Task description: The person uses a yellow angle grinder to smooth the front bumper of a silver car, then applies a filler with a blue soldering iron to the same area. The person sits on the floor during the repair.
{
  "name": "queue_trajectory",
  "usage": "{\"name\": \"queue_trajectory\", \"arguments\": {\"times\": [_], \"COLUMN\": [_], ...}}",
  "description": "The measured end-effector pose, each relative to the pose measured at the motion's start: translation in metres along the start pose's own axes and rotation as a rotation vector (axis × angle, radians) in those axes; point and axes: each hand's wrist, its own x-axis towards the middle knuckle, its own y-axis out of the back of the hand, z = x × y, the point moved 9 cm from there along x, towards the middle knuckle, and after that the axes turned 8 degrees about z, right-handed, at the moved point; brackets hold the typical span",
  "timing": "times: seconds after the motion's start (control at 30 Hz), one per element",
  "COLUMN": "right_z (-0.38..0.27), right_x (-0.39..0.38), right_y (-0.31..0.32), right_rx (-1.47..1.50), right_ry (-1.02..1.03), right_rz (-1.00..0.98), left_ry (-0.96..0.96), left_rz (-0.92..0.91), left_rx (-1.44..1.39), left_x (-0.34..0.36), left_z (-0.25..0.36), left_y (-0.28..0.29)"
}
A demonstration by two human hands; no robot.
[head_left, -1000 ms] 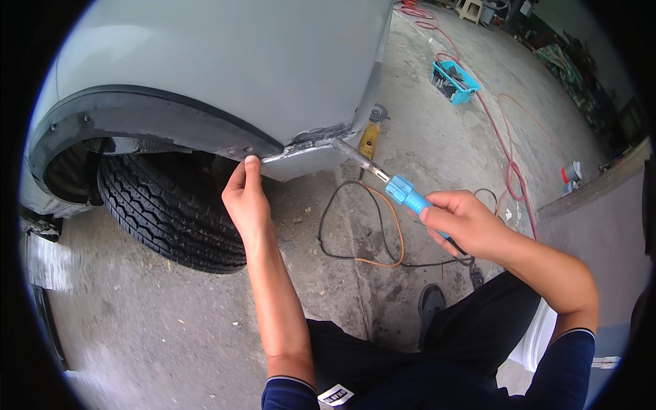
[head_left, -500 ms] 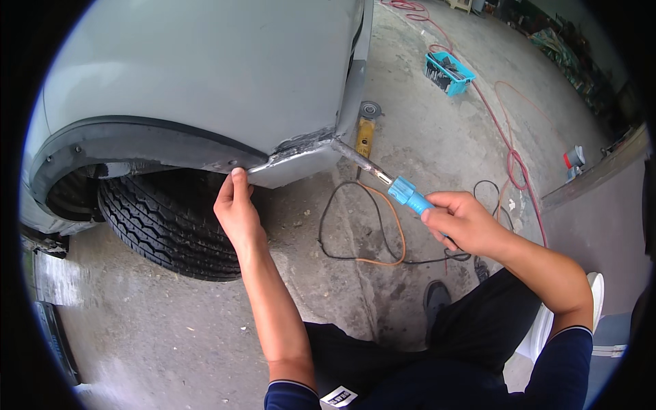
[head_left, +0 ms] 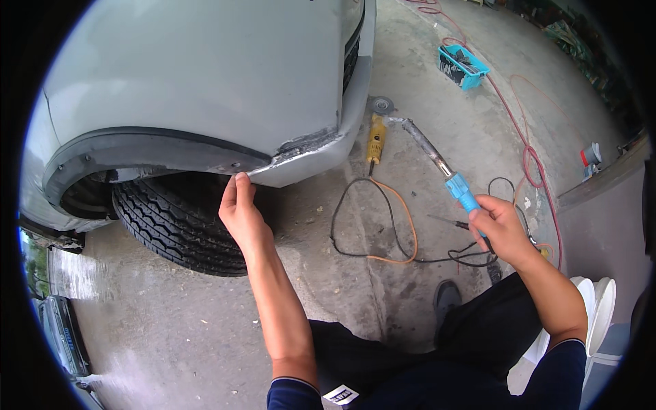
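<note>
My right hand (head_left: 497,229) is wrapped round the blue handle of a large soldering iron (head_left: 432,152). Its metal tip points up and left, in the air and apart from the bumper. With thumb and fingers pinched, my left hand (head_left: 242,205) grips the lower corner of the grey car bumper (head_left: 301,169), beside the black wheel-arch trim (head_left: 157,147). Along the bumper above that corner runs a rough, dark, scraped seam (head_left: 305,143). Part of my left fingers is hidden behind the bumper edge.
A black tyre (head_left: 179,229) sits under the arch. On the concrete lie a yellow angle grinder (head_left: 376,140), its looped orange and black cable (head_left: 413,229), and a screwdriver (head_left: 451,221). A blue basket of tools (head_left: 465,67) and a red hose (head_left: 529,154) are farther right.
My right hand has drawn the soldering iron right and away from the bumper seam, turning it more upright. My left hand keeps its pinch on the bumper corner. The view has shifted slightly.
</note>
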Motion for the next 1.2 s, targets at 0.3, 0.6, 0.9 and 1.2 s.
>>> {"name": "queue_trajectory", "arguments": {"times": [0.3, 0.6, 0.9, 1.2], "right_z": [-0.003, 0.097, 0.343, 0.407], "right_x": [0.005, 0.066, 0.148, 0.185], "right_y": [0.033, 0.143, 0.190, 0.165], "right_rx": [0.178, 0.335, -0.139, -0.352], "right_ry": [0.059, 0.091, -0.079, -0.184], "right_rz": [0.095, 0.449, 0.803, 0.788], "left_ry": [0.055, -0.057, 0.025, 0.090], "left_rz": [-0.020, 0.039, -0.485, -0.996], "left_rx": [-0.136, 0.028, 0.742, 1.128], "left_x": [0.000, -0.010, -0.114, -0.244], "left_z": [-0.003, -0.056, -0.181, -0.205], "left_y": [0.005, 0.037, 0.072, 0.095]}}
